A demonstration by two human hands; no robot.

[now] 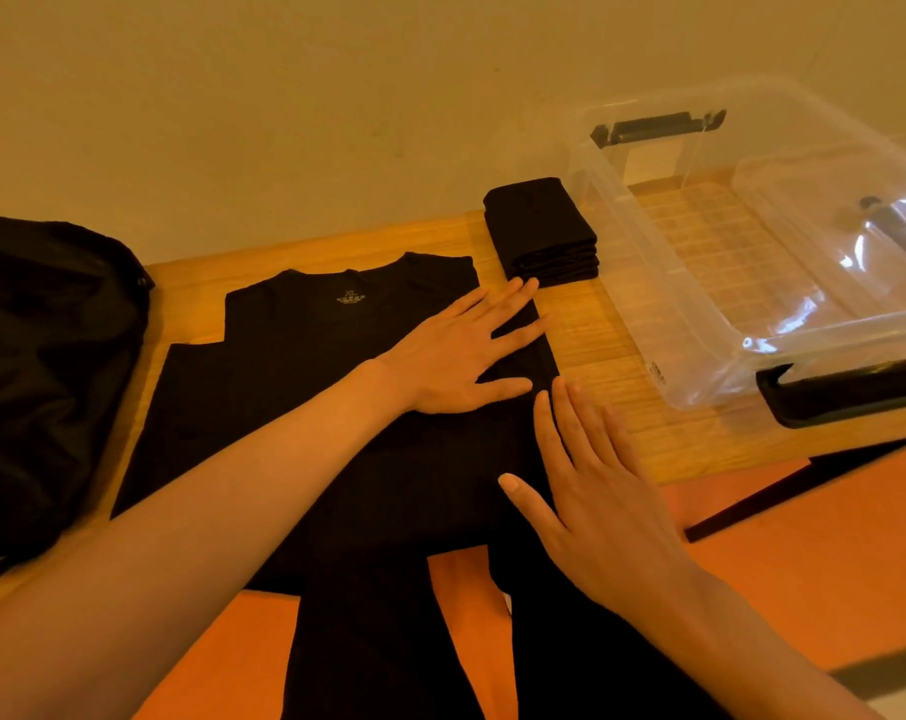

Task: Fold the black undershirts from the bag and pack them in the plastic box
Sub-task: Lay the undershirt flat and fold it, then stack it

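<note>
A black undershirt (pixel 295 387) lies spread on the wooden table (pixel 622 356), collar away from me, its right side folded inward. My left hand (pixel 461 350) presses flat on that folded right edge with straight, spread fingers. My right hand (pixel 591 485) lies flat on the same edge nearer to me, fingers straight. A stack of folded black undershirts (pixel 544 231) sits just beyond the left fingertips. The clear plastic box (pixel 726 324) stands open at the right with nothing inside. The black bag (pixel 45 366) rests at the left edge.
The box has black latch handles at its far (pixel 658 126) and near (pixel 845 392) ends. A beige wall rises behind the table. An orange floor (pixel 804 553) shows below the table's front edge, where the shirt's hem hangs over.
</note>
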